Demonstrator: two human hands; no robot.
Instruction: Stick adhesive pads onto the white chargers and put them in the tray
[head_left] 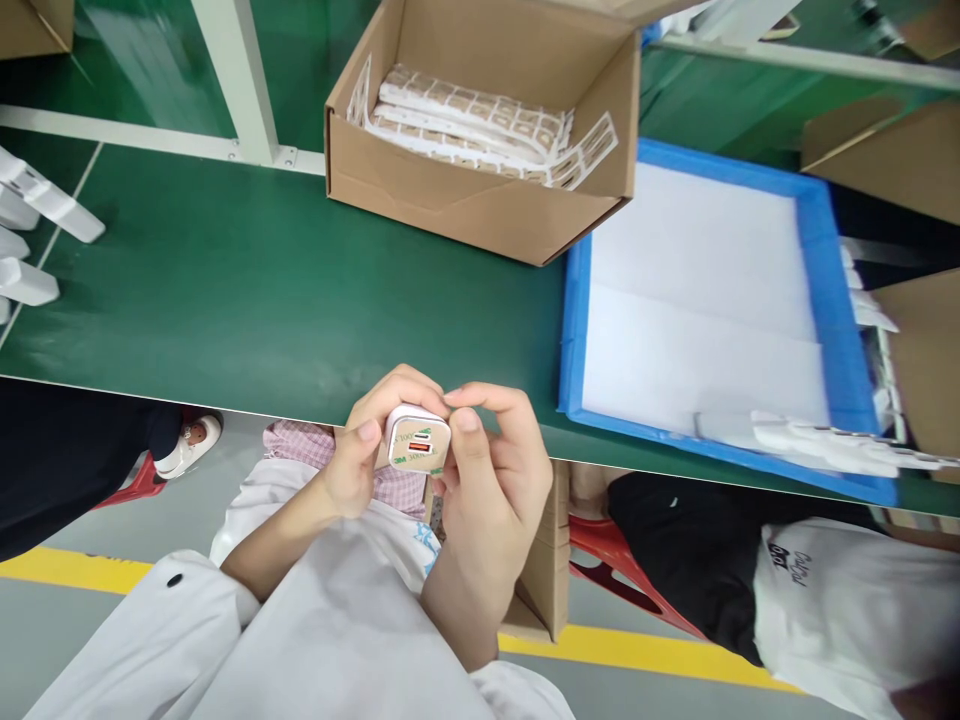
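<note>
A white charger (pixel 401 462) is gripped in my left hand (pixel 352 465), thumb along its left side and fingers over its top. Its end face, turned up toward me, shows two slots, one lined with orange-red. A tan adhesive sticker with green print (pixel 431 458) covers that face around the slots. At the charger's right edge, my right hand (pixel 495 470) is closed, thumb and forefinger nearly pressed together at the upper corner. Whatever lies between those fingertips is too small to make out. Both hands are above the front edge of the green table (pixel 247 290).
A cardboard box (pixel 480 205) holding white grid-like sheets stands at the back. To the right lies a blue tray (pixel 574 330) lined with white, with white pieces (pixel 832 445) at its near corner. More white parts (pixel 45 195) sit far left. People are seated on both sides.
</note>
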